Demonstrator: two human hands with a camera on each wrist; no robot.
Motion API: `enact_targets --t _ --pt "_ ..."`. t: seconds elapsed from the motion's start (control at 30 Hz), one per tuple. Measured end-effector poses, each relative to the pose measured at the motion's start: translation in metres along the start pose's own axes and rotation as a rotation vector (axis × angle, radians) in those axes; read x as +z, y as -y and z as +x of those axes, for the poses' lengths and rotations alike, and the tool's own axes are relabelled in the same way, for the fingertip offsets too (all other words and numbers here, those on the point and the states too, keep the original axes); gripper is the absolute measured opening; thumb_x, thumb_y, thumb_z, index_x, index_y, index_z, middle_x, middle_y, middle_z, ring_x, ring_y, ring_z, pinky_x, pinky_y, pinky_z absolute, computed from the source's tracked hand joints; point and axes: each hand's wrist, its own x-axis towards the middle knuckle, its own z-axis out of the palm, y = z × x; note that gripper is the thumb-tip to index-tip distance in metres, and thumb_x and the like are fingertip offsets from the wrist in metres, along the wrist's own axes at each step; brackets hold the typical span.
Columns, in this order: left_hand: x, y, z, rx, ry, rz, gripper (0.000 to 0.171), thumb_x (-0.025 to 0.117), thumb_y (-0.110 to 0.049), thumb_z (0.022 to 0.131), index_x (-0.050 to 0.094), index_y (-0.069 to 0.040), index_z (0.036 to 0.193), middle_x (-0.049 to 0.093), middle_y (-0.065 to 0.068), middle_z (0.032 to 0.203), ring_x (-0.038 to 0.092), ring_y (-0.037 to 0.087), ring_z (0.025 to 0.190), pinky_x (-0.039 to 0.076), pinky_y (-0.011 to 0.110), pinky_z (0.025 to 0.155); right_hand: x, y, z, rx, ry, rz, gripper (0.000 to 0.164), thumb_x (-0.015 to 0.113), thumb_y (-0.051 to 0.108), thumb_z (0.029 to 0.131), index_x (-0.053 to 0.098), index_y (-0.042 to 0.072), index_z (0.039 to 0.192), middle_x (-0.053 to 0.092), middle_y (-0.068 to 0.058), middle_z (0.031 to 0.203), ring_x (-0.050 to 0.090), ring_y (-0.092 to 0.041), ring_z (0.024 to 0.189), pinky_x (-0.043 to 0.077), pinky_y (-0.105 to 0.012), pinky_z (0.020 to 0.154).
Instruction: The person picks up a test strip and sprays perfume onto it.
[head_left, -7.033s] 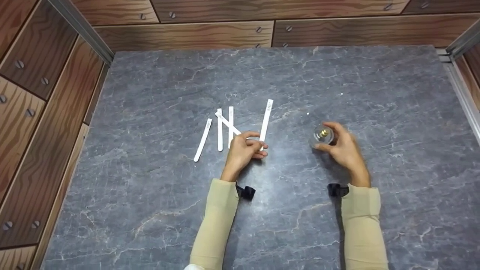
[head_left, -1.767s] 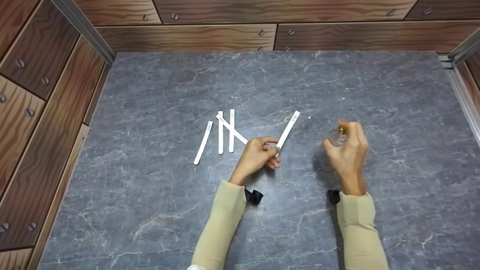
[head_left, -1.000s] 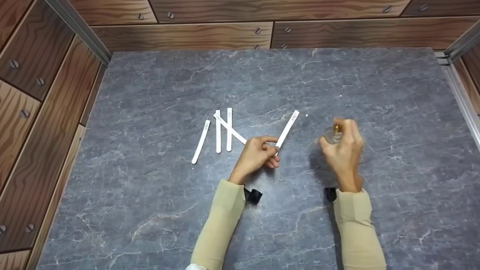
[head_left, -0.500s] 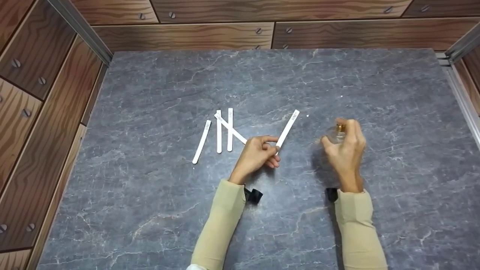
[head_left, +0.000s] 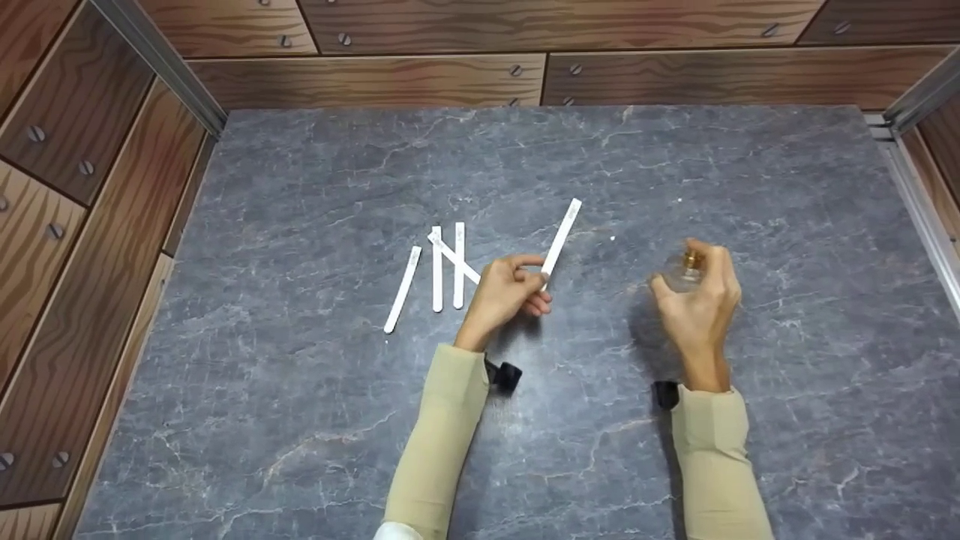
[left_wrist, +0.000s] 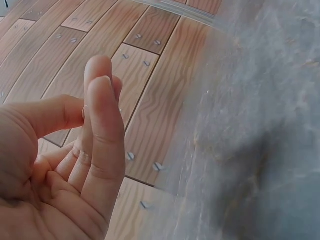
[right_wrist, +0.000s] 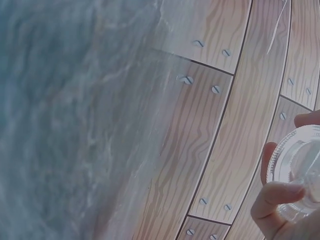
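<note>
In the head view my left hand (head_left: 504, 292) pinches the lower end of a white perfume test strip (head_left: 561, 238) between thumb and fingers. The strip slants up to the right, with small dark writing near its far end. My right hand (head_left: 701, 300) grips a clear glass perfume bottle (head_left: 679, 280) above the table, a finger over its gold spray top (head_left: 691, 260). Strip and bottle are apart, facing each other. The right wrist view shows the round ribbed glass base (right_wrist: 282, 162) between fingers and thumb. From the left wrist camera, the fingers hide the strip.
Several more white strips lie left of the left hand: one slanted strip (head_left: 403, 291) alone, others upright, with a diagonal strip (head_left: 450, 253) crossing them. Tiny white specks dot the grey marbled table (head_left: 300, 420). Wood-patterned walls (head_left: 420, 79) border the back and sides.
Over the seconds the bottle was lifted and tilted, and a right finger moved onto its top; the strip swung right. In the last half second the left hand drew the strip up and left.
</note>
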Motion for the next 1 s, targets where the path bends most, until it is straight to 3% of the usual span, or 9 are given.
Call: enact_targets --t 0.5,1.0 --pt "0.013 -0.003 0.048 -0.036 -0.092 -0.085 0.025 0.058 0.009 0.096 0.06 0.015 0.121 0.063 0.006 0.06 0.062 0.011 0.046 0.057 0.02 0.046 0.001 -0.003 -0.001 0.001 -0.006 0.02 0.046 0.073 -0.019 0.063 0.061 -0.012 0.107 0.064 -0.028 0.096 0.061 -0.04 0.087 0.051 -0.046 0.079" --pt "0.029 -0.009 0.095 -0.109 -0.175 -0.065 0.021 0.061 0.006 0.097 0.063 0.013 0.116 0.058 0.006 0.054 0.053 0.008 0.038 0.048 0.017 0.037 0.0 -0.005 -0.002 -0.016 0.002 0.025 0.043 0.073 -0.015 0.066 0.061 -0.011 0.107 0.065 -0.027 0.095 0.063 -0.039 0.085 0.052 -0.044 0.077"
